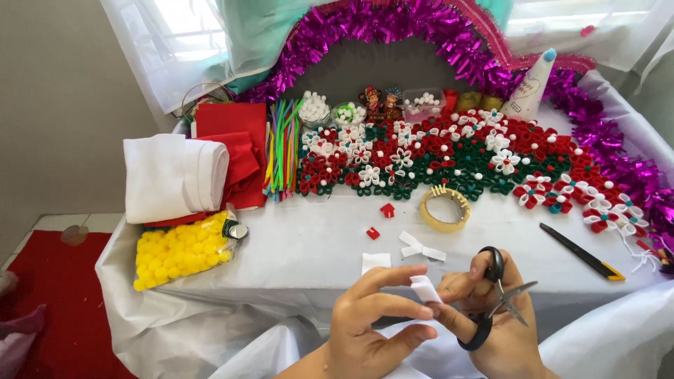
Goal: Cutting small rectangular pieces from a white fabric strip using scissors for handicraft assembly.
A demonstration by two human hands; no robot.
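White felt scrap (425, 288), small and folded, sits pinched between both hands low in the frame, just off the near edge of the tabletop (309, 245). Left hand (368, 330): thumb and forefinger closed on its left end, other fingers spread loose. Right hand (495, 319): fingertips nip the right end while thumb and a finger stay threaded through the black-handled scissors (495, 298); blades part open, pointing right and away from the scrap. Handling guess: very light, soft, floppy, no stiffness, not fragile but easy to crease or drop. Best held by the folded edge close to the fingertips, short overhang, or it will sag.

Just beyond the hands: two more white offcuts (422, 247) and a small white square (375, 261) lie flat on the white cover. Two tiny red pieces (380, 221) sit a little further back. Roll of tape (445, 208) is beside them, and a black-and-yellow utility knife (583, 252) lies well to the right.

Left side: bag of yellow pompoms (184, 250), folded white and red felt (186, 172) behind it, then a bundle of coloured pipe cleaners (283, 147).

Far: wide mat of red, white and green loop flowers (456, 158), small tubs of white balls (314, 107), a white glue bottle (531, 85), and magenta tinsel (393, 24) arched over the back.
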